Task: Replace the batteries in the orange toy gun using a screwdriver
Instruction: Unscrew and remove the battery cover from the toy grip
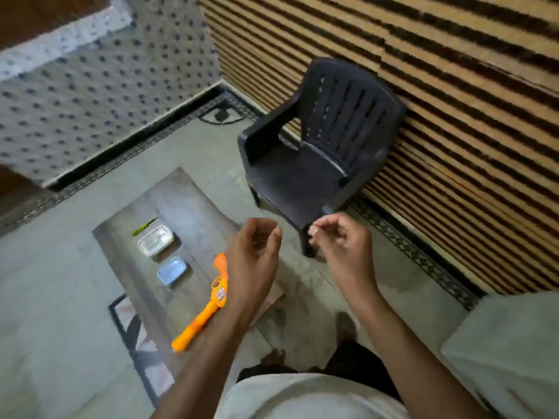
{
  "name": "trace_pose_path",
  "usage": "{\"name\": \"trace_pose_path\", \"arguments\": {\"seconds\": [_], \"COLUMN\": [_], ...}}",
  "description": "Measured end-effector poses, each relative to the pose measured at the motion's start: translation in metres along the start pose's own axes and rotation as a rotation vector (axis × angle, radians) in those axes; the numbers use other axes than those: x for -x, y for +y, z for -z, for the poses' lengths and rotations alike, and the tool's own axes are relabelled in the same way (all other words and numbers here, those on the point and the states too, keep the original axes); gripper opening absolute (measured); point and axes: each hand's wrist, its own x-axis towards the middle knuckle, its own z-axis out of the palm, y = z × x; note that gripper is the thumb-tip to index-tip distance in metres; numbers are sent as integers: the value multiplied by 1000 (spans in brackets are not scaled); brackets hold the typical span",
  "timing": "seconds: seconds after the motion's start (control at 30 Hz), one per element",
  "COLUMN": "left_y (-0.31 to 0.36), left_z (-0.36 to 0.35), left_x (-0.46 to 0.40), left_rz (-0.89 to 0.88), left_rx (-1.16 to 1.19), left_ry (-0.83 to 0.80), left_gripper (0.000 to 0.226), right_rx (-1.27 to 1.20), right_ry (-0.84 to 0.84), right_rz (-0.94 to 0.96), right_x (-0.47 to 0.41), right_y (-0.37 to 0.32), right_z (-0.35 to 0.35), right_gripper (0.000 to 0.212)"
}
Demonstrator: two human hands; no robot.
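An orange toy gun (208,300) lies on a low dark table (187,207), partly behind my left forearm. A thin green screwdriver (144,226) lies at the table's far side, next to a clear plastic box (155,239). A small blue box (171,270) sits between the clear box and the gun. My left hand (252,261) hovers above the table's right edge, fingers loosely curled, holding nothing. My right hand (338,237) is raised beside it over the floor, fingers also loosely curled and empty. The two hands do not touch.
A black plastic chair (320,155) stands beyond the table against a striped wall. A white cushioned seat (508,343) is at the right. A dotted cloth (90,86) hangs at the left. Tiled floor surrounds the table.
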Motion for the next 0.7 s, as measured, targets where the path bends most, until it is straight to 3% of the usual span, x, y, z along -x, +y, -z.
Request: {"name": "trace_pose_path", "arguments": {"seconds": [0.23, 0.4, 0.7], "left_y": [11, 10, -22], "left_z": [-20, -11, 27], "left_x": [-5, -19, -51], "left_rz": [176, 253, 358], "left_rx": [3, 31, 60], "left_ry": [346, 541, 743], "left_gripper": [4, 4, 3], "right_rx": [86, 87, 193], "right_ry": [-401, -554, -772], "right_rz": [126, 129, 177], "right_x": [-76, -106, -131], "right_y": [-16, -22, -40], "right_z": [-16, -58, -140], "right_gripper": [9, 9, 11]}}
